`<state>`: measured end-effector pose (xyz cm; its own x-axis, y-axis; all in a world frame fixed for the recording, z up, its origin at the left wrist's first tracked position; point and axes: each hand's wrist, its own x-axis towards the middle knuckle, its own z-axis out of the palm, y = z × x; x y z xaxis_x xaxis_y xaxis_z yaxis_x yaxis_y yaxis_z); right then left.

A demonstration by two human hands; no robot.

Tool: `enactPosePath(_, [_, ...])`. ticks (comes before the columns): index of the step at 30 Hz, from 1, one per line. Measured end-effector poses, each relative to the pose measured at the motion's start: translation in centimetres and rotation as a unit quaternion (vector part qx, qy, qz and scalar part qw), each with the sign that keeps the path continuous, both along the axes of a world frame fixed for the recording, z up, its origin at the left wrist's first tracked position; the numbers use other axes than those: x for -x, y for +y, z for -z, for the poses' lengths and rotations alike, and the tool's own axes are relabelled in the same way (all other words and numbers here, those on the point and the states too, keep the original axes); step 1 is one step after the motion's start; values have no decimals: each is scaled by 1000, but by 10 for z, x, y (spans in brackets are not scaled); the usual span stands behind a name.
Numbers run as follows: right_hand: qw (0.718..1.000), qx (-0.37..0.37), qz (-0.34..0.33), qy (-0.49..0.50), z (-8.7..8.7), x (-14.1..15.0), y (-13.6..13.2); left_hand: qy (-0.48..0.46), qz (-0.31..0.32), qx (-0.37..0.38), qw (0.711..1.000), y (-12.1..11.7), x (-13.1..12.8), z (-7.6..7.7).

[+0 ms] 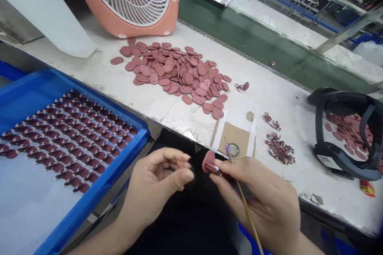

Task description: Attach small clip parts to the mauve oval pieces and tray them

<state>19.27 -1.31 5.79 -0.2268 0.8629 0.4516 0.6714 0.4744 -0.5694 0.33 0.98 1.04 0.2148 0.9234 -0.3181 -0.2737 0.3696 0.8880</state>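
Observation:
My right hand (263, 195) pinches a small dark figurine (216, 170) joined to a reddish-brown oval disc (208, 161) between thumb and forefinger. A thin paintbrush (247, 207) with a yellowish handle and purple collar also lies in that hand, its tip pointing away from me. Just left of the disc, my left hand (161, 185) has its fingers curled, with a gap between thumb and forefinger and nothing visible in it. Beyond the right hand, a bottle cap (234, 150) sits on a piece of cardboard (237, 135) edged with white tape.
Loose oval discs (179, 69) are heaped mid-table before an orange fan (143, 30). At left, a blue tray (131, 121) holds rows of disc-mounted figurines (74, 139). Small figurine parts (279, 149) lie right, near a black headset-like frame (320, 127).

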Motion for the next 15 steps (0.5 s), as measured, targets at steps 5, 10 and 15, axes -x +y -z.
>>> enactPosePath(5, [987,-130,4,-99,9,17,6,104,-44,-118,987,-2,1,-12])
enactPosePath(10, [981,-161,-35,-102,14,38,16,84,-73,-98,989,0,4,-15])
enactPosePath(15, [967,-218,-48,-119,13,44,16,133,-140,-131,972,-1,23,-15])
